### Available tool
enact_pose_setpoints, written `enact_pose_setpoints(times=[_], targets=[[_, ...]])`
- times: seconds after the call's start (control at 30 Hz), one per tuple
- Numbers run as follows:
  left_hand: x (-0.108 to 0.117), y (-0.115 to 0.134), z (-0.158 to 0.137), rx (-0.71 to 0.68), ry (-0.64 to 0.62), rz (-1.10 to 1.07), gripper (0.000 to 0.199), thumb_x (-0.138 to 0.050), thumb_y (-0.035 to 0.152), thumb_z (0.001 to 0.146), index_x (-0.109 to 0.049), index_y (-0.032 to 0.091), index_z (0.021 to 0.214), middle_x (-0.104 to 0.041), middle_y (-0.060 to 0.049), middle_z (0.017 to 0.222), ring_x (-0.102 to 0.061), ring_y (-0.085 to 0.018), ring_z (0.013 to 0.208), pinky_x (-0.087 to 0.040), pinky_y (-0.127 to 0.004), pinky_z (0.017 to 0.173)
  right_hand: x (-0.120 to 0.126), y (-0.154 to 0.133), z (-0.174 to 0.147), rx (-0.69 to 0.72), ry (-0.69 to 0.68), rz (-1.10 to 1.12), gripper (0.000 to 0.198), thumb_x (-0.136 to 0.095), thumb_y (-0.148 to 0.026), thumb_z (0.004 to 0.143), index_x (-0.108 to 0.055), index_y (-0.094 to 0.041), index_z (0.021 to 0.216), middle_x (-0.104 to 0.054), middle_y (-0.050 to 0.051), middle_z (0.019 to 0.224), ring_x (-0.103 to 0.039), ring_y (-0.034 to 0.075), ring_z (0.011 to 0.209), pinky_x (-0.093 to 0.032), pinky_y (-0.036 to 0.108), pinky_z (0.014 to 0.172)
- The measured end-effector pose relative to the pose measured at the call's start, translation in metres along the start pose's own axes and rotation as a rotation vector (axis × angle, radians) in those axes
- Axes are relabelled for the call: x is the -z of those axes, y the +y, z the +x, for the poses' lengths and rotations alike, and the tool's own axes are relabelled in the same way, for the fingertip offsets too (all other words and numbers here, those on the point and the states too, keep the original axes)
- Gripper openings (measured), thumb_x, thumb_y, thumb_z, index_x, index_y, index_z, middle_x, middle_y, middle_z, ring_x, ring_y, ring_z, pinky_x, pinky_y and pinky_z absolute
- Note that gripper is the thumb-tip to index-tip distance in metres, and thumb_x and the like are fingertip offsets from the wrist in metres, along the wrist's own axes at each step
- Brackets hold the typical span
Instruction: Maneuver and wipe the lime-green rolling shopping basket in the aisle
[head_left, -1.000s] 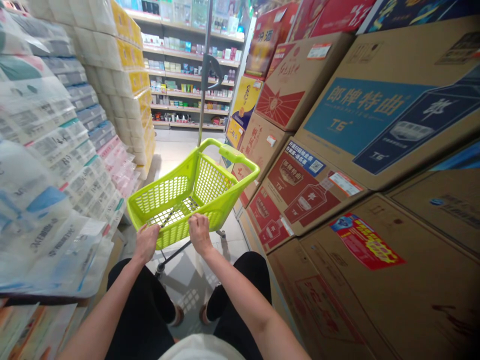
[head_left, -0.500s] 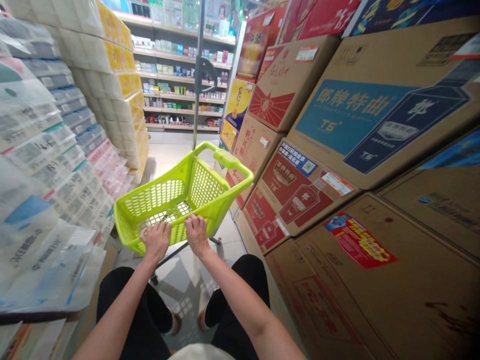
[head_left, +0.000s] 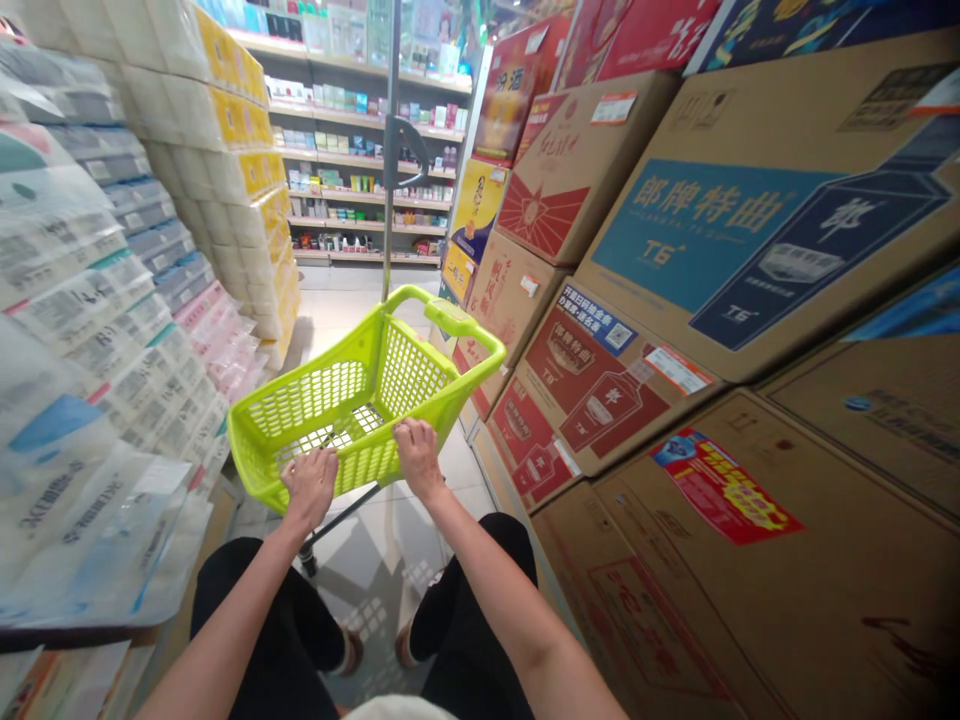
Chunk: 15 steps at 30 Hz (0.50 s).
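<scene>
A lime-green shopping cart (head_left: 315,392) stands sideways before my knees, its basket holding nothing I can see. My left hand (head_left: 309,482) is closed over the near rim, left of the middle. Farther right on the same rim, my right hand (head_left: 418,455) has its fingers curled over the edge. The cart's handle (head_left: 450,318) is at the right end, and nobody's hand is on it. A tall grey pole (head_left: 390,160) with a hook-like bracket rises at the cart's far side.
Stacked cartons (head_left: 697,230) wall the right side closely. Plastic-wrapped tissue packs (head_left: 97,330) and yellow-and-white paper bundles (head_left: 232,130) are piled on the left. Shelves of small goods (head_left: 360,160) cross the far end. Pale floor tiles (head_left: 375,560) lie between my feet.
My right hand has slid right along the rim, away from my left hand. The left hand stays in nearly the same spot, and the cart has barely shifted.
</scene>
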<state>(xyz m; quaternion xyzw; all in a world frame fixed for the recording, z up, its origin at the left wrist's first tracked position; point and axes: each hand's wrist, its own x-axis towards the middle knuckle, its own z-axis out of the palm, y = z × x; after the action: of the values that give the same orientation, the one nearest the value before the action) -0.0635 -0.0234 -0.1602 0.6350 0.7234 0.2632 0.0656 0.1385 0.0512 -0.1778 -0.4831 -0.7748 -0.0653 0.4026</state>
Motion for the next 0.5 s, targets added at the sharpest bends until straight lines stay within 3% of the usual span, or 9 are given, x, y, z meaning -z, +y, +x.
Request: enact_pose_setpoints(times=[0.07,0.23,0.4,0.5], targets=[[0.002,-0.002,-0.001,0.003,0.0,-0.012,0.047,-0.019,0.044,0.098,-0.061,0.028,0.114,-0.065,-0.004,0.105,-0.05,-0.023,0.1,-0.025,-0.046,0.098,0.007,0.015,0.009,-0.025,0.023,0.016,0.014,-0.049,-0.015,0.093,-0.059,-0.021,0.101,-0.058,0.008,0.114,-0.045,0.022,0.107,-0.04,0.038,0.091],[0.002,-0.002,-0.004,0.005,0.02,-0.015,0.047,-0.02,0.044,0.098,-0.061,0.027,0.114,-0.066,-0.004,0.105,-0.05,-0.023,0.101,-0.024,-0.047,0.099,0.022,0.052,0.037,-0.273,0.212,-0.04,0.014,-0.045,-0.012,0.09,-0.056,-0.02,0.094,-0.055,0.011,0.112,-0.041,0.025,0.106,-0.036,0.042,0.094],[-0.002,-0.001,-0.004,-0.005,0.023,-0.016,0.048,-0.02,0.046,0.098,-0.062,0.028,0.111,-0.065,-0.004,0.101,-0.05,-0.022,0.099,-0.025,-0.047,0.097,0.01,0.035,0.021,-0.161,0.153,-0.014,0.02,-0.044,-0.01,0.086,-0.056,-0.021,0.097,-0.055,0.01,0.113,-0.042,0.024,0.101,-0.038,0.039,0.088],[-0.001,0.0,-0.005,-0.011,0.024,-0.024,0.049,-0.019,0.046,0.098,-0.062,0.028,0.112,-0.065,-0.004,0.101,-0.05,-0.022,0.097,-0.026,-0.046,0.097,0.02,0.041,0.025,-0.122,0.122,0.022,0.019,-0.044,-0.01,0.087,-0.056,-0.022,0.095,-0.056,0.009,0.109,-0.043,0.023,0.103,-0.038,0.038,0.09]])
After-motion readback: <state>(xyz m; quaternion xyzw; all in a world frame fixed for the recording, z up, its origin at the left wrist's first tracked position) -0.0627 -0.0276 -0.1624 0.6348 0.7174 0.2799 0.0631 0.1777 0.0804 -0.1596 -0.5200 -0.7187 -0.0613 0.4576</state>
